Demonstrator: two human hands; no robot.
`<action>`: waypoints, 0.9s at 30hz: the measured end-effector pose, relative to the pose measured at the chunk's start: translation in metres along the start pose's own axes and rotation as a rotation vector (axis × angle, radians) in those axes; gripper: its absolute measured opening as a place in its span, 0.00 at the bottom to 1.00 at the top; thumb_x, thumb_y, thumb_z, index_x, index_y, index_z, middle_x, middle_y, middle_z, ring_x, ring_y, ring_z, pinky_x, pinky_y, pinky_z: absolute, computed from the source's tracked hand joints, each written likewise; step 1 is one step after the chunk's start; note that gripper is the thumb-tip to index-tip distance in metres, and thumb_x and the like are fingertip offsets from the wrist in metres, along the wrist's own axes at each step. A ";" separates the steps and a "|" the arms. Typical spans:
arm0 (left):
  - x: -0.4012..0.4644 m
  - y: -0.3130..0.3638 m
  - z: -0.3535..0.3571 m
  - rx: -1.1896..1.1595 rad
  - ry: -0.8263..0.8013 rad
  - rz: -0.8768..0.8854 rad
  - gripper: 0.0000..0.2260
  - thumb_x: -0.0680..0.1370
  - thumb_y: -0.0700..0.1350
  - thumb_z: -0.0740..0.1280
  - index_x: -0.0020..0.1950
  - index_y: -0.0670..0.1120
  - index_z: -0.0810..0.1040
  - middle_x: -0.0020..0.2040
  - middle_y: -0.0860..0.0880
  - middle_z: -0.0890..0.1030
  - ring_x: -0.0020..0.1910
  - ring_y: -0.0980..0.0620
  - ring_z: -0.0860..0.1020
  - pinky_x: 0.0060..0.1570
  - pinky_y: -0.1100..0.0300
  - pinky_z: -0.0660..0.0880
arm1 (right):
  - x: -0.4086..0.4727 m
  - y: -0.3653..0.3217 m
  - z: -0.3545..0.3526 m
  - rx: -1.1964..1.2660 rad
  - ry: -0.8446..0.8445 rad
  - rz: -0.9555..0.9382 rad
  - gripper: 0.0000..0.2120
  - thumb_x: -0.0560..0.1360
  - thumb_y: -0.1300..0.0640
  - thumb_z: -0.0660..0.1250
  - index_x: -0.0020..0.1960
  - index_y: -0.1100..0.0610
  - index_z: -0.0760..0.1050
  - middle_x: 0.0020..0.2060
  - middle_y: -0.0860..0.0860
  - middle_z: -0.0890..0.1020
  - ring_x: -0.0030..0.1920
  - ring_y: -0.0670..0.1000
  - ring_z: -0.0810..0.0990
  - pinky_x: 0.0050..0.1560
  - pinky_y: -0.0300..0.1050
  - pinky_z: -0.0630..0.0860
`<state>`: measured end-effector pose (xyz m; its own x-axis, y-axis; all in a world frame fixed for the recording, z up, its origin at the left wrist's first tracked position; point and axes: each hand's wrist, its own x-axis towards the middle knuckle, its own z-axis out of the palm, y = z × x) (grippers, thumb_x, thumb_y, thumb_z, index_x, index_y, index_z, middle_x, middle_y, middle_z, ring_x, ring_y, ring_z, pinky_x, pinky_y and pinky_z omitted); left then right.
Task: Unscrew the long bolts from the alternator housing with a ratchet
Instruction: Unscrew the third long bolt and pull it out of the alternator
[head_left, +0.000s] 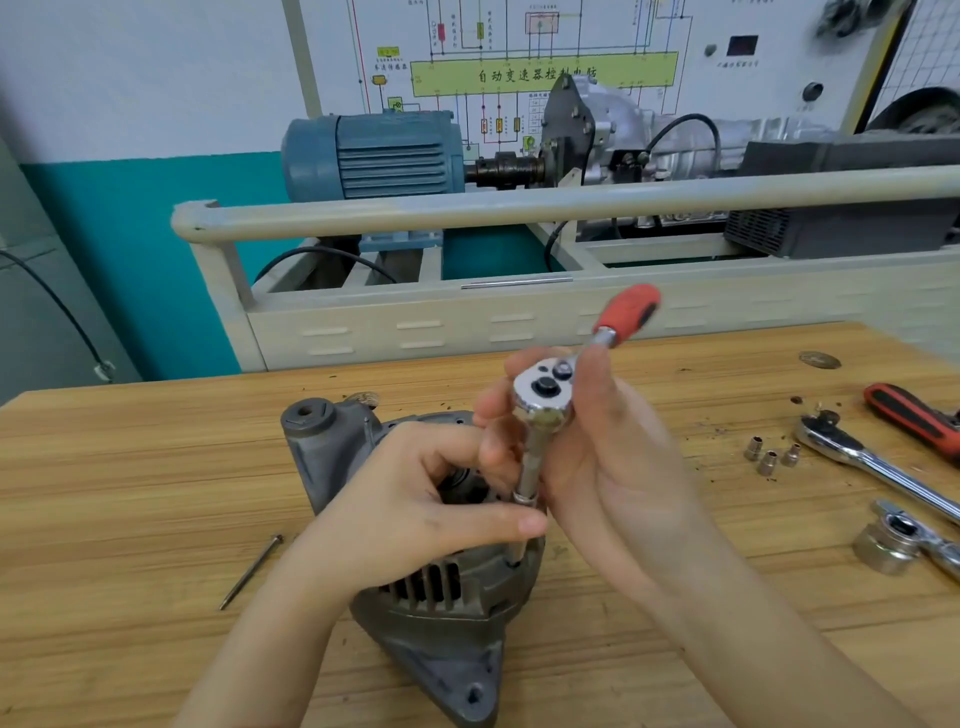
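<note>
Forearms come in from the bottom edge of the frame, both meeting over the alternator (441, 618), which sits on the wooden table (130, 467) at lower centre, with bare wood open on both sides of it. It's a dull grey casting with cooling slots along its side, one mounting ear pointing at the bottom edge and another up at its upper left.

Left hand (405, 512) is curled over the top of the housing, thumb and forefinger closing toward the long socket extension (530, 467) at its lower end; whether they actually pinch it, I cannot tell. Right hand (587, 447) has its fingers wrapped round the ratchet (550, 389) just below the shiny head, the red handle slanting up to the right, clear of everything.

Left of the alternator, one long bolt (251, 571) lies loose on the wood, well apart from the hands. Over at the right edge: three small sockets (771, 454) in a cluster, a second ratchet (872, 462) beside them, a third tool with a big socket (885, 545) nearer the camera.

Beyond the table's far edge, a cream rail (519, 208) runs across the frame, then a blue electric motor (374, 156), and a wiring diagram board (545, 73) along the top.
</note>
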<state>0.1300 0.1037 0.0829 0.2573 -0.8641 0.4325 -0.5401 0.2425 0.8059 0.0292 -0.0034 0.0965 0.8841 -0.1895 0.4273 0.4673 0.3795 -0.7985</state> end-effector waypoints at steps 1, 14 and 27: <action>0.000 0.000 0.002 0.018 0.026 0.014 0.11 0.64 0.47 0.73 0.38 0.40 0.79 0.37 0.43 0.82 0.37 0.49 0.80 0.42 0.62 0.76 | -0.001 0.001 0.001 0.007 0.004 -0.046 0.15 0.59 0.40 0.71 0.38 0.50 0.80 0.35 0.49 0.83 0.33 0.45 0.80 0.35 0.38 0.76; 0.001 0.002 0.001 -0.004 0.001 0.005 0.10 0.66 0.44 0.72 0.40 0.38 0.79 0.40 0.47 0.83 0.42 0.52 0.81 0.46 0.65 0.76 | 0.001 0.001 0.000 -0.024 -0.023 0.011 0.16 0.64 0.37 0.64 0.40 0.48 0.81 0.36 0.48 0.84 0.35 0.45 0.82 0.37 0.42 0.76; -0.001 0.004 -0.001 0.027 0.038 -0.066 0.20 0.65 0.51 0.72 0.37 0.33 0.77 0.40 0.31 0.76 0.40 0.38 0.74 0.47 0.47 0.73 | 0.003 -0.001 -0.008 -0.032 -0.011 0.123 0.19 0.67 0.35 0.58 0.38 0.47 0.81 0.33 0.46 0.83 0.30 0.44 0.80 0.38 0.46 0.70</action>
<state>0.1280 0.1060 0.0857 0.3232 -0.8601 0.3948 -0.5426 0.1734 0.8219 0.0311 -0.0117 0.0953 0.9346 -0.1330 0.3300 0.3557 0.3703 -0.8581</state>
